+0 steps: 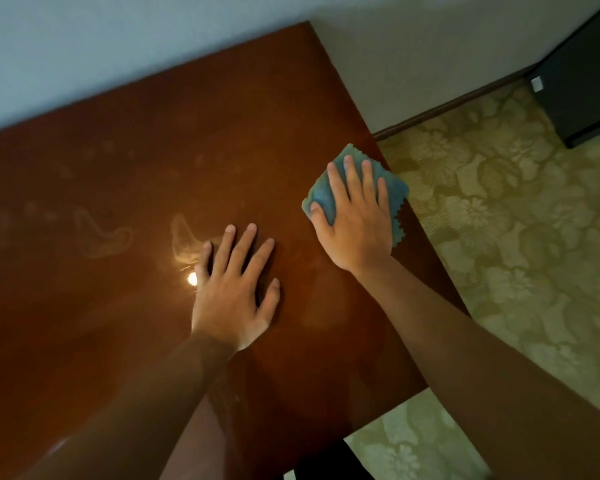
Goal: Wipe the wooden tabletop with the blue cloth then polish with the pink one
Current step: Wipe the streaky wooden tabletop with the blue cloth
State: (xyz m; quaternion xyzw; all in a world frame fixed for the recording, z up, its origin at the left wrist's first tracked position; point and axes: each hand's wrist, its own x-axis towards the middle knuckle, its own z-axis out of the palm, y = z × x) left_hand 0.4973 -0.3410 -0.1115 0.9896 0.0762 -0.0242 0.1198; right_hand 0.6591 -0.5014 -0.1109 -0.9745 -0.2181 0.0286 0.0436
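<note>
The glossy reddish-brown wooden tabletop (125,188) fills the left and middle of the view. A folded blue cloth (392,188) lies at the table's right edge, one fringed side hanging slightly past it. My right hand (355,216) presses flat on the cloth with straight, spread fingers. My left hand (234,289) rests flat on the bare wood to the left of the cloth, fingers spread. Smudges and streaks mark the wood at centre left. No pink cloth is in view.
A pale wall (153,46) runs along the table's far edge. A green floral carpet (516,237) lies to the right and below. A dark cabinet (582,81) stands in the far right corner. A lamp's reflection (192,279) glares beside my left hand.
</note>
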